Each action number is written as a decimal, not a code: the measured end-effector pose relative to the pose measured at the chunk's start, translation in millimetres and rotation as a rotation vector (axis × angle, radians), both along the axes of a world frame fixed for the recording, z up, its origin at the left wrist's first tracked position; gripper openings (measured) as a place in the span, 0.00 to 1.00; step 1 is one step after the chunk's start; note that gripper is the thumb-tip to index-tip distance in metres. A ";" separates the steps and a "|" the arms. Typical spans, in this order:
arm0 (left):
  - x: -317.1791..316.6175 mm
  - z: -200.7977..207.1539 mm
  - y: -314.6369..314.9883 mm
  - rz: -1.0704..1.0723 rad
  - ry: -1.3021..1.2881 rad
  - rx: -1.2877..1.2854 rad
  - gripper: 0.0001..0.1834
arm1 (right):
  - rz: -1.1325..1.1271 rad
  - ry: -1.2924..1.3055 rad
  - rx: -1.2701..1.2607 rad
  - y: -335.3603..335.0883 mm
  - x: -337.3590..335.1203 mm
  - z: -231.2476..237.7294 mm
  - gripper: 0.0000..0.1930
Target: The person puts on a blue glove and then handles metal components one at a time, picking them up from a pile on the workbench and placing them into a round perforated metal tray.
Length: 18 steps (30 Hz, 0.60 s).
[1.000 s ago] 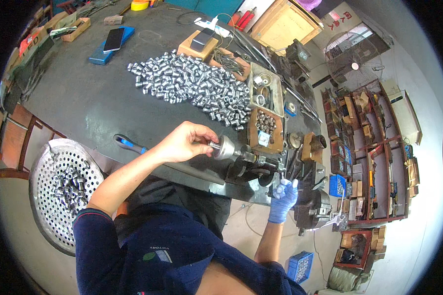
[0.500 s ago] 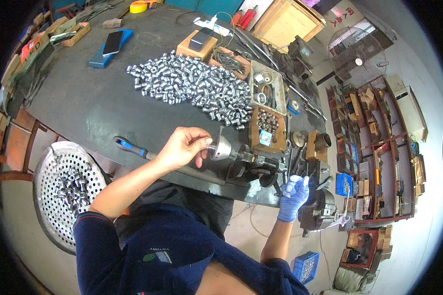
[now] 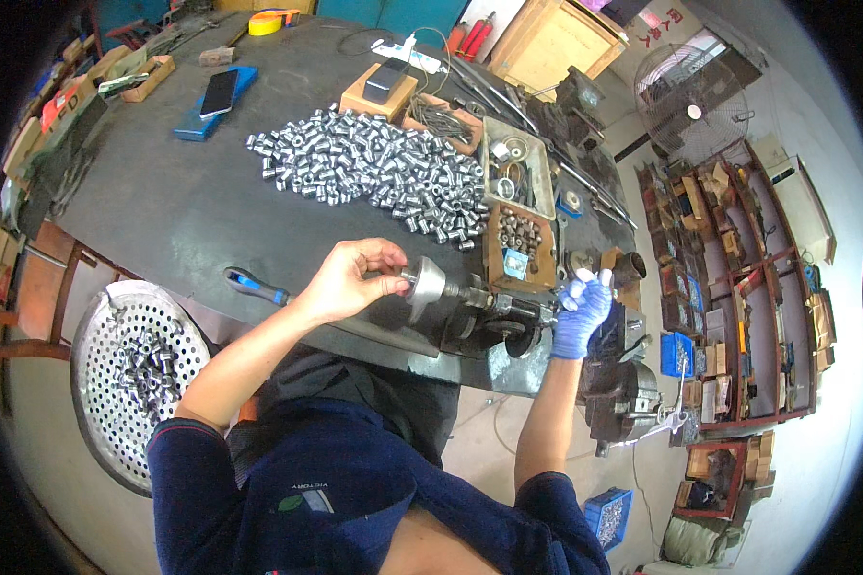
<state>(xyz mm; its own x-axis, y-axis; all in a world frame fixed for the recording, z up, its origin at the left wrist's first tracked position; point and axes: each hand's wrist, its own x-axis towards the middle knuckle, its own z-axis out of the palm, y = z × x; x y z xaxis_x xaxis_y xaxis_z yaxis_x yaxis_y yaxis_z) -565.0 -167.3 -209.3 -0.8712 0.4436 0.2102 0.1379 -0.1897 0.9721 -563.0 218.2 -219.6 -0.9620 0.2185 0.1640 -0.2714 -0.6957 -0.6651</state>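
Note:
My left hand [image 3: 353,278], bare, pinches a small metal part [image 3: 408,274] between thumb and fingers, right at the face of a silver cone-shaped chuck [image 3: 431,290]. The fingers cover most of that part. The chuck belongs to a small bench machine [image 3: 510,324] mounted along the near edge of the table. At the machine's right end, my right hand [image 3: 582,309] in a blue glove is closed with curled fingers. Whatever it grips is hidden. Behind the chuck lies a large pile of short silver metal fittings [image 3: 364,168].
A blue-black handled tool [image 3: 256,286] lies left of my forearm. A perforated metal bowl [image 3: 96,383] with some fittings stands at the left. Right of the pile are a wooden box of small parts [image 3: 545,268] and a tray [image 3: 545,182]. A bench vise [image 3: 633,393] stands at the right.
My right hand has moved up and away from me, beside the machine's right end. My left hand has shifted slightly left, and the small part now shows at the chuck's face.

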 end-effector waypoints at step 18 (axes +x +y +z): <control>-1.7 5.4 -4.3 -0.037 -0.067 0.012 0.10 | -0.132 -0.223 0.194 -23.3 105.5 -44.7 0.19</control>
<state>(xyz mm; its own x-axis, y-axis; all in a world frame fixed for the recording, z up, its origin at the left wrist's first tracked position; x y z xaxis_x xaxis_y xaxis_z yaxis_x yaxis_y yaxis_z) -566.7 -171.7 -203.9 -0.8664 0.4738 0.1577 0.0653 -0.2055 0.9765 -457.5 194.9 -264.4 -0.9442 0.3292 0.0032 -0.1837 -0.5188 -0.8349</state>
